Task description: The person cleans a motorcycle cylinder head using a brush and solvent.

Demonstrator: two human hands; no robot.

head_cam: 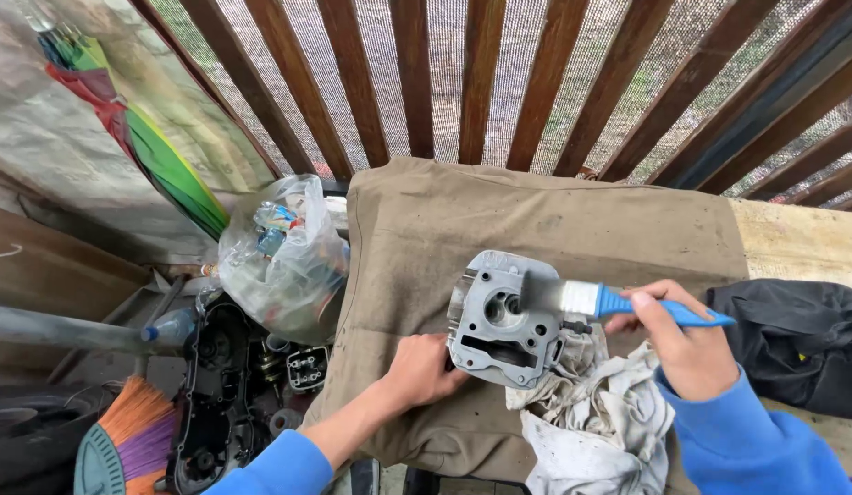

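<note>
One grey, holed metal engine head (501, 316), tilted.

The engine part (501, 319) sits on the cloth (426, 238), rag (586, 412) right, bag (284, 261) left.

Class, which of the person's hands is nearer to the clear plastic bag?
Left. The left hand steadies the metal engine part just right of the plastic bag; the right hand holds the brush farther right.
</note>
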